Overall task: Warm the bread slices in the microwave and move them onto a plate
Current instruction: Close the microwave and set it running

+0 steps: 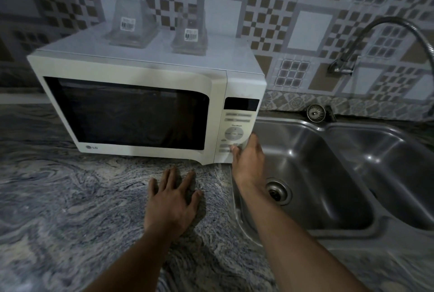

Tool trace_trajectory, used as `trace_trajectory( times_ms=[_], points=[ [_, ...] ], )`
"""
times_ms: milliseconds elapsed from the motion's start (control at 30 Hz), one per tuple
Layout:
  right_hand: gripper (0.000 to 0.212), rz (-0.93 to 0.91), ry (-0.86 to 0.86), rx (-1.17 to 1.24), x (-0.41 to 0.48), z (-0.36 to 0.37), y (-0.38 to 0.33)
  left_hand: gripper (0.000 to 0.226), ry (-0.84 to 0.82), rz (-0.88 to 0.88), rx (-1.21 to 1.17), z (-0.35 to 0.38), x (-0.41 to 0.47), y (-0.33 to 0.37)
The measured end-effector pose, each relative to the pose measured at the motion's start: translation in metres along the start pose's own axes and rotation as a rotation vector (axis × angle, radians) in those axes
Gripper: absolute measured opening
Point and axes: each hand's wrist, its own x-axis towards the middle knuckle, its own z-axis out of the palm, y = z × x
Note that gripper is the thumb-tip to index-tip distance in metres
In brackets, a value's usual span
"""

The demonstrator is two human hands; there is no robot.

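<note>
On the marbled countertop [70, 197] stands the white microwave [141, 68], pushed back towards the patterned tile wall [293, 10], its door shut and its window [131, 113] too dark to tell whether the bread is inside. Two clear plastic containers with barcode labels sit on its top, one [128, 26] at the left and one [190, 35] just to the right. In front of the door, the left hand [171, 202] lies flat on the counter, fingers spread and relaxed, holding nothing. The right hand [249, 160] clasps the microwave's front right corner: its thumb [234, 150] presses the lowest buttons of the control panel [237, 125], while its fingers wrap round the side, mostly hidden. Just beside is a steel double sink [328, 127], with a loose strainer [315, 112] on its back rim and a curved tap [387, 31] above.
</note>
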Motion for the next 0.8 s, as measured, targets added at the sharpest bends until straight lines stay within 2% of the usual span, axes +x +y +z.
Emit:
trace_trajectory(
  times_ms=[100, 200, 367, 467, 600, 800],
  points=[
    [0.063, 0.079, -0.078, -0.040, -0.015, 0.002, 0.003, 0.069, 0.022, -0.006, -0.034, 0.000, 0.000, 0.001],
    [0.090, 0.082, -0.236, -0.165, -0.047, 0.011, 0.007, 0.064, 0.008, 0.007, -0.053, 0.000, 0.000, -0.001],
    [0.063, -0.148, -0.582, -0.451, -0.092, 0.014, 0.026, 0.076, -0.047, 0.077, -0.024, -0.002, -0.007, -0.012],
    [0.066, -0.198, -0.600, -0.509, -0.100, 0.015, 0.036, 0.067, -0.055, 0.051, 0.017, -0.004, -0.010, -0.013],
    [0.094, -0.219, -0.559, -0.518, -0.103, 0.019, 0.038, 0.066, -0.062, 0.045, 0.041, -0.004, -0.009, -0.012],
    [0.087, -0.219, -0.535, -0.533, -0.107, 0.024, 0.041, 0.063, -0.047, 0.035, 0.024, -0.001, -0.011, -0.013]
  ],
)
